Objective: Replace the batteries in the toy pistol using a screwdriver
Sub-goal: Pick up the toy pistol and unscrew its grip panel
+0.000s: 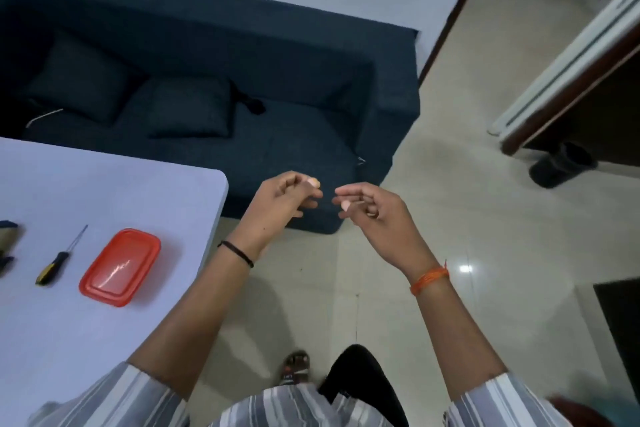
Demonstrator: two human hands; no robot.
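Our left hand (pixel 287 196) and right hand (pixel 367 204) hung loosely curled, holding nothing, off the tabletop (pixel 104 184). We judged reaching left for the screwdriver (pixel 60 258) by its handle best.

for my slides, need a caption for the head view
Both empty hands, left hand and right hand, hover beside white table with black-yellow screwdriver.

This is a home living room: a dark blue sofa (pixel 221 80) with cushions (pixel 192 107) stands on a tiled floor (pixel 450 218) beside a white table (pixel 104 184).
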